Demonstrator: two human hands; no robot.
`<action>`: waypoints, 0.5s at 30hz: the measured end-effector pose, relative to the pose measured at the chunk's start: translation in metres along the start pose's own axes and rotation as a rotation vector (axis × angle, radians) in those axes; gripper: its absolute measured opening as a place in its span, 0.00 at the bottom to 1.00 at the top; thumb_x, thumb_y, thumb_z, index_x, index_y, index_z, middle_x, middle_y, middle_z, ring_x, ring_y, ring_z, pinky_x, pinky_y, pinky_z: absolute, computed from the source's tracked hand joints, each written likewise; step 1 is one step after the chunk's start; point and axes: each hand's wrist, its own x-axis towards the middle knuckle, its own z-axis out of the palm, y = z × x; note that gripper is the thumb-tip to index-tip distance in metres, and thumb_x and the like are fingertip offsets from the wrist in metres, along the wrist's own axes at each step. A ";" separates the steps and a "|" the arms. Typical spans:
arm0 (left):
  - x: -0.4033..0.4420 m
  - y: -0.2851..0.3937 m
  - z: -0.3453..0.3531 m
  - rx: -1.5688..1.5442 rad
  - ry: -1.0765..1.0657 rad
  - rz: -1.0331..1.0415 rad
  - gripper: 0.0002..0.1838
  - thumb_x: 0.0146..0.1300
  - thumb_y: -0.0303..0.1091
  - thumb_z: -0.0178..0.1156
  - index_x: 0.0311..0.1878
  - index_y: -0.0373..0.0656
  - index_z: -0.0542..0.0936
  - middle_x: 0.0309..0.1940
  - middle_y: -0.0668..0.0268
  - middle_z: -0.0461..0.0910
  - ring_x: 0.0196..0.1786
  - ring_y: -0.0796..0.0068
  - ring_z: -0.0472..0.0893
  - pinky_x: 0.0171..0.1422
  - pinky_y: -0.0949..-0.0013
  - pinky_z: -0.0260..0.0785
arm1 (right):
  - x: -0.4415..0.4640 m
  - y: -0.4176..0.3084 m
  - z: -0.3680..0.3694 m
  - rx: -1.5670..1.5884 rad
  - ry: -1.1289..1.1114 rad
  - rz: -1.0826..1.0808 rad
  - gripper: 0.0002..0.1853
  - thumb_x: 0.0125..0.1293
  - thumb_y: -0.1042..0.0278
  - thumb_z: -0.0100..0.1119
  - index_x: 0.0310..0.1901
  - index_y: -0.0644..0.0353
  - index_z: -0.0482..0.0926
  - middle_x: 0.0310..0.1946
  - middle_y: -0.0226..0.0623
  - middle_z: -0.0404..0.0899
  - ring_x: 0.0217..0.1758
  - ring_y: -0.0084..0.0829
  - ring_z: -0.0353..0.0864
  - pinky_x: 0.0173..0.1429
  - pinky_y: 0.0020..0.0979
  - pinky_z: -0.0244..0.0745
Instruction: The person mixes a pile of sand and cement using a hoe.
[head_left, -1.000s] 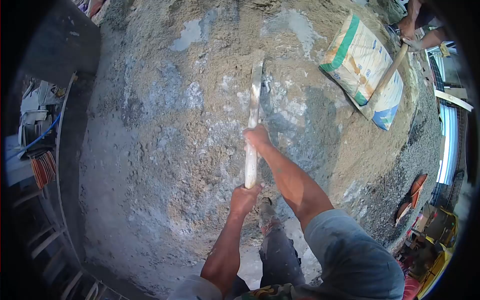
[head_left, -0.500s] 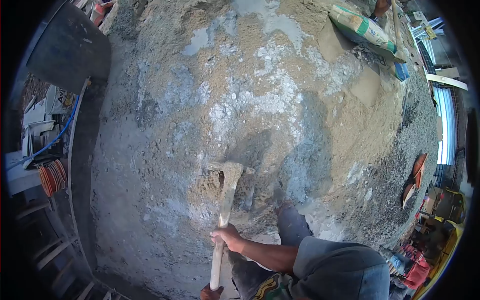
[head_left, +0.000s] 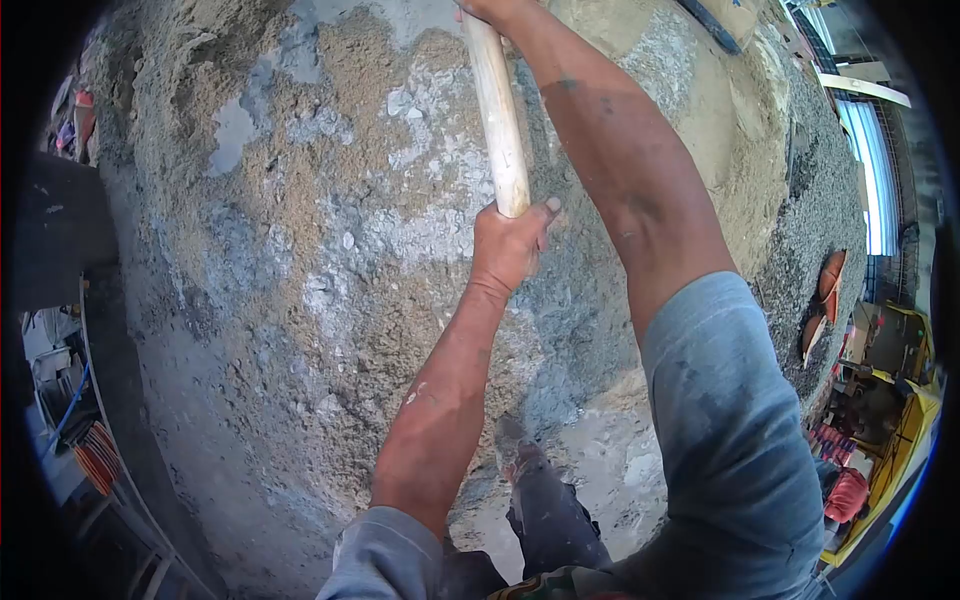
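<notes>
I hold a hoe with a pale wooden handle (head_left: 496,110) that rises away from me to the top edge of the view. My left hand (head_left: 507,245) is wrapped round the handle's near end. Farther up, my right hand (head_left: 488,8) grips the same handle, partly cut off by the frame edge. The hoe's head is out of view. Beneath my arms lies a broad heap of brown sand mixed with grey-white powder (head_left: 430,130).
Dark gravel (head_left: 770,290) borders the sand on the right, with orange-brown shard-like pieces (head_left: 828,285) on it. A dark metal sheet (head_left: 60,230) stands at the left. My boot (head_left: 512,440) is planted in the mix. A yellow-edged container (head_left: 915,430) with assorted items sits at right.
Both hands have swung the hoe up and away, from low near my body to the top of the view. Its head has left the frame, and my view has shifted slightly.
</notes>
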 end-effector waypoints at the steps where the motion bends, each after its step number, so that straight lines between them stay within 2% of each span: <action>1: 0.007 -0.004 0.017 -0.045 -0.015 -0.045 0.17 0.57 0.44 0.65 0.26 0.39 0.77 0.15 0.68 0.73 0.18 0.79 0.73 0.22 0.73 0.64 | 0.011 0.042 -0.014 -0.069 0.004 0.098 0.15 0.56 0.62 0.59 0.29 0.71 0.76 0.21 0.44 0.77 0.23 0.34 0.82 0.26 0.35 0.78; 2: 0.004 -0.028 0.024 -0.090 -0.046 -0.187 0.17 0.56 0.44 0.65 0.26 0.39 0.77 0.15 0.68 0.73 0.17 0.79 0.73 0.22 0.73 0.64 | 0.011 0.081 -0.024 -0.135 0.006 0.198 0.15 0.58 0.62 0.58 0.27 0.70 0.76 0.18 0.42 0.76 0.20 0.32 0.81 0.22 0.34 0.78; 3: -0.016 -0.057 0.023 -0.135 -0.077 -0.343 0.16 0.56 0.43 0.66 0.26 0.39 0.77 0.14 0.68 0.72 0.17 0.79 0.72 0.22 0.72 0.64 | -0.049 0.109 -0.027 -0.047 0.030 0.451 0.13 0.57 0.63 0.57 0.30 0.67 0.78 0.22 0.41 0.78 0.24 0.31 0.83 0.25 0.31 0.79; 4: -0.046 -0.077 0.021 -0.065 -0.050 -0.477 0.16 0.56 0.42 0.66 0.25 0.39 0.76 0.14 0.69 0.72 0.16 0.79 0.72 0.22 0.73 0.63 | -0.071 0.208 -0.015 -0.218 -0.160 0.313 0.19 0.54 0.57 0.59 0.36 0.68 0.82 0.33 0.51 0.83 0.37 0.39 0.85 0.42 0.31 0.80; 5: -0.071 -0.093 0.017 0.011 -0.034 -0.589 0.16 0.56 0.41 0.66 0.25 0.39 0.75 0.14 0.69 0.72 0.16 0.80 0.71 0.21 0.73 0.63 | -0.117 0.249 0.007 -0.396 0.022 0.466 0.18 0.55 0.60 0.59 0.38 0.70 0.82 0.32 0.52 0.82 0.37 0.39 0.85 0.43 0.29 0.79; 7: -0.131 -0.126 0.011 0.141 -0.011 -0.661 0.15 0.56 0.41 0.67 0.26 0.40 0.75 0.14 0.70 0.72 0.16 0.81 0.70 0.20 0.74 0.62 | -0.217 0.245 0.008 0.214 -0.080 0.770 0.18 0.53 0.66 0.61 0.37 0.77 0.78 0.30 0.52 0.80 0.32 0.42 0.85 0.30 0.38 0.79; 9: -0.182 -0.142 0.009 0.233 -0.022 -0.717 0.22 0.53 0.50 0.68 0.28 0.36 0.77 0.14 0.68 0.73 0.16 0.80 0.72 0.21 0.70 0.64 | -0.275 0.223 0.002 0.258 -0.008 0.808 0.13 0.53 0.71 0.60 0.33 0.75 0.77 0.27 0.50 0.78 0.26 0.41 0.82 0.23 0.39 0.77; 11: -0.226 -0.141 0.006 0.357 -0.089 -0.746 0.24 0.52 0.52 0.67 0.31 0.34 0.79 0.16 0.65 0.76 0.19 0.74 0.76 0.26 0.67 0.68 | -0.319 0.200 -0.006 0.385 0.071 1.003 0.09 0.52 0.73 0.59 0.30 0.73 0.76 0.22 0.45 0.75 0.20 0.39 0.78 0.22 0.38 0.76; 13: -0.265 -0.134 -0.002 0.508 -0.173 -0.782 0.26 0.51 0.53 0.66 0.34 0.34 0.80 0.19 0.60 0.78 0.24 0.67 0.80 0.31 0.64 0.71 | -0.376 0.212 0.000 0.479 0.121 1.021 0.08 0.53 0.73 0.58 0.29 0.71 0.76 0.19 0.42 0.73 0.15 0.37 0.75 0.20 0.40 0.74; 14: -0.284 -0.130 -0.013 0.603 -0.237 -0.819 0.27 0.50 0.54 0.65 0.36 0.34 0.81 0.21 0.57 0.80 0.27 0.63 0.82 0.35 0.62 0.73 | -0.407 0.199 -0.002 0.537 0.141 1.124 0.05 0.55 0.73 0.56 0.27 0.65 0.75 0.17 0.38 0.71 0.13 0.34 0.73 0.16 0.38 0.71; 15: -0.305 -0.128 -0.025 0.698 -0.303 -0.862 0.28 0.49 0.55 0.64 0.37 0.34 0.81 0.24 0.55 0.81 0.31 0.60 0.83 0.38 0.61 0.74 | -0.441 0.192 0.000 0.613 0.200 1.164 0.05 0.56 0.73 0.55 0.26 0.65 0.74 0.17 0.37 0.70 0.14 0.33 0.73 0.16 0.38 0.71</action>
